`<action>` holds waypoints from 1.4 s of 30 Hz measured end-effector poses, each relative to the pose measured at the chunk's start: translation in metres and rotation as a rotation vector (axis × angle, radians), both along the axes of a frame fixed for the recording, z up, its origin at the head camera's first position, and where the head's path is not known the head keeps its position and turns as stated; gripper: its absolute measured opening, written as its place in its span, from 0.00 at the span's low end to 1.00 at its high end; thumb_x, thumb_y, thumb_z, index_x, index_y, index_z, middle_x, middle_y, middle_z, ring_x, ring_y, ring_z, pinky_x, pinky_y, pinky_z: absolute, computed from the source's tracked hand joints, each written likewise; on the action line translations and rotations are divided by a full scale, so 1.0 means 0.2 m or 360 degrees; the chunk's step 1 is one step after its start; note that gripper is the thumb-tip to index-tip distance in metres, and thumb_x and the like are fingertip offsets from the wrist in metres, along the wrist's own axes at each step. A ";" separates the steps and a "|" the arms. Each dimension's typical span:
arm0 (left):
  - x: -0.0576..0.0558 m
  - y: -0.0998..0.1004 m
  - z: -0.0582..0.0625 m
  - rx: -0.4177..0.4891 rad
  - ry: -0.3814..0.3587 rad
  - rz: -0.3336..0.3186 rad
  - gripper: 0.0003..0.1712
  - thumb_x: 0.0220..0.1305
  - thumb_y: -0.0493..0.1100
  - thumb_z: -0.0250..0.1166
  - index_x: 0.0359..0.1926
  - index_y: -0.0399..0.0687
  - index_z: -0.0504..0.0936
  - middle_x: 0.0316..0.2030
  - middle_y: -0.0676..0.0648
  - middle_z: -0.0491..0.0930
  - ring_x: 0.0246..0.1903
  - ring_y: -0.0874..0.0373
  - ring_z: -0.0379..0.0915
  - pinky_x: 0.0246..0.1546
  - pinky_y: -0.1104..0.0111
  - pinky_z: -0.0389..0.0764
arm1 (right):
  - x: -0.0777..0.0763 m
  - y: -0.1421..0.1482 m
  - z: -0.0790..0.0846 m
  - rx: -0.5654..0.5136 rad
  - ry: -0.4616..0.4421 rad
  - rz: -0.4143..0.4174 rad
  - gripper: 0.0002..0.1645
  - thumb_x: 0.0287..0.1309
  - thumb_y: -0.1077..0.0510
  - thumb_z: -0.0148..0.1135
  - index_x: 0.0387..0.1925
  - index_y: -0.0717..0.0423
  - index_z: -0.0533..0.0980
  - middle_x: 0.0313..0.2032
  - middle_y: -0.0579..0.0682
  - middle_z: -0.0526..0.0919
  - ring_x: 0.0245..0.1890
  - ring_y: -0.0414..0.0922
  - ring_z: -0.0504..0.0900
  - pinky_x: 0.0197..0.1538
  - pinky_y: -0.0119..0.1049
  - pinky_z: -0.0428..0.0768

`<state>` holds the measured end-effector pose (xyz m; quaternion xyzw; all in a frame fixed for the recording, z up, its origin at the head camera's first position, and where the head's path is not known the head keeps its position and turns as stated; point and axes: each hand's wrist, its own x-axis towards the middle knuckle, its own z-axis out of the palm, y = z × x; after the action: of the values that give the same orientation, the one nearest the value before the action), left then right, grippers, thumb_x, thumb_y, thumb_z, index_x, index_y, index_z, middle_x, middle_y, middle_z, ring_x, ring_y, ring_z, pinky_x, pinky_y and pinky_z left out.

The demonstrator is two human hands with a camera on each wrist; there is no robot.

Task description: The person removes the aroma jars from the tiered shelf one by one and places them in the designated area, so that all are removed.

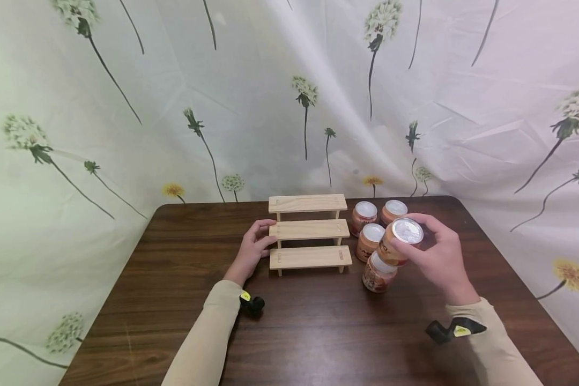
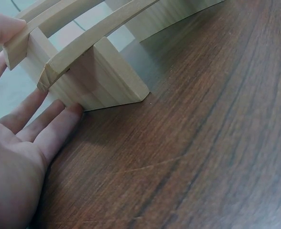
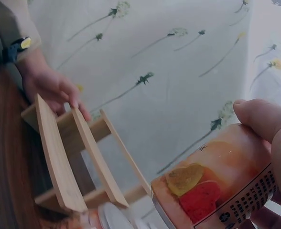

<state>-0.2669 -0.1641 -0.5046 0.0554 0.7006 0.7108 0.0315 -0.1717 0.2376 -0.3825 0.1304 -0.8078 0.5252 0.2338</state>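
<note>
My right hand (image 1: 441, 254) holds an orange-labelled can (image 1: 391, 246) with a silver lid, thumb on the near side and fingers behind. In the right wrist view its label shows yellow and red shapes and dark print. It is tilted and overlaps a lower can (image 1: 378, 274) in the head view. At the left end of a three-step wooden display rack (image 1: 309, 230), my left hand (image 1: 251, 249) grips the middle step's end between thumb and forefinger. The other fingers of that hand lie against the rack's side panel (image 2: 102, 81) in the left wrist view.
Several more silver-lidded cans (image 1: 365, 217) stand close along the rack's right side. The rack rests on a dark wooden table (image 1: 309, 332). A white cloth with printed dandelions (image 1: 270, 107) hangs behind the table's far edge.
</note>
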 end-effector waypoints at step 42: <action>0.00 0.00 -0.01 -0.0040 0.0020 0.0032 0.25 0.73 0.39 0.65 0.68 0.52 0.74 0.67 0.41 0.69 0.62 0.42 0.74 0.47 0.56 0.86 | 0.01 0.27 -0.28 0.0278 -0.0264 -0.0234 0.30 0.53 0.57 0.83 0.55 0.63 0.80 0.49 0.57 0.84 0.41 0.27 0.80 0.42 0.18 0.80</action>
<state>-0.2671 -0.1646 -0.5069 0.0525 0.7102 0.7018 0.0207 -0.1699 0.2921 -0.4383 0.0468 -0.8743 0.4434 0.1920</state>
